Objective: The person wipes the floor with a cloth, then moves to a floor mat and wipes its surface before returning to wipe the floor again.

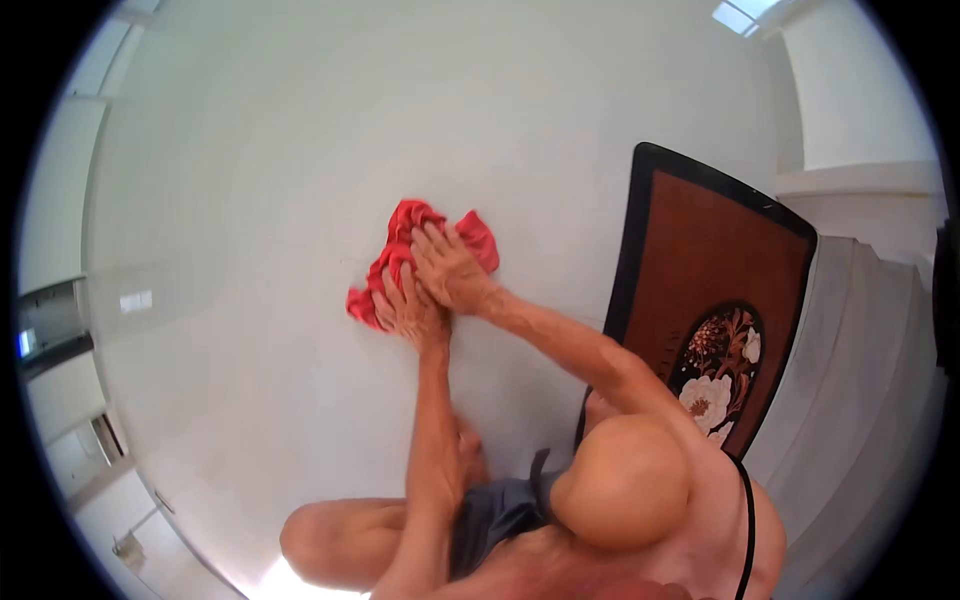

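From my remote head view, the fingers [431, 238] of the left hand [418, 313] and right hand [457, 275] lie flat and slightly apart on a crumpled red cloth [481, 240], which rests on the pale floor [250, 150], left of a brown, flower-patterned mat [705, 250] beside grey steps [850, 320].

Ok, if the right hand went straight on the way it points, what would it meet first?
Folds of red cloth just ahead of the right hand; past that, the floor looks free, though depth is unclear.
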